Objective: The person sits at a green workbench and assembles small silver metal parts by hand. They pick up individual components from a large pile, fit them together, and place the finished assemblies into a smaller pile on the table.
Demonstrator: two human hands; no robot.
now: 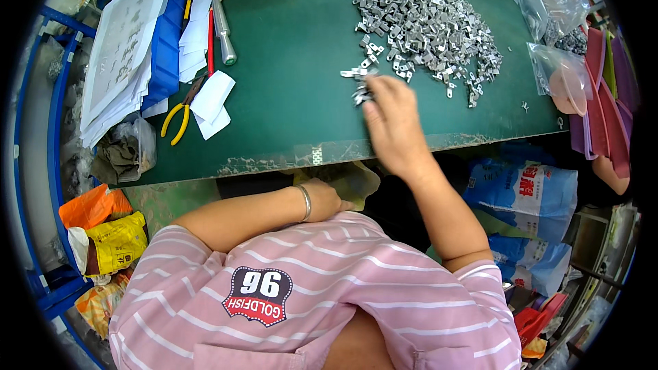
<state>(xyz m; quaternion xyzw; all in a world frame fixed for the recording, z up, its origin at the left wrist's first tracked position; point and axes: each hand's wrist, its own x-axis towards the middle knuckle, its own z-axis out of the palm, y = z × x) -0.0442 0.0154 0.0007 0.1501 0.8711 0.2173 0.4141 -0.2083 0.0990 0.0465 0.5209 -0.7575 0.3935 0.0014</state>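
While the right hand [389,118] is reaching forward over the green worktop [295,62], its fingers are closing on a few small metal brackets [360,93] at the near-left edge of the big pile of metal brackets [428,24], which is lying just beyond and to the right of the fingertips. How many pieces it is gripping is blurred. The left hand [327,199] is resting loosely curled below the worktop's front edge, seemingly touching a yellowish bag [353,181]; I cannot tell whether it is holding it. So the right hand is far nearer the pile. I am counting 1 pile, 1 pair of yellow-handled pliers [179,115] and 1 red pen [210,41] at far left.
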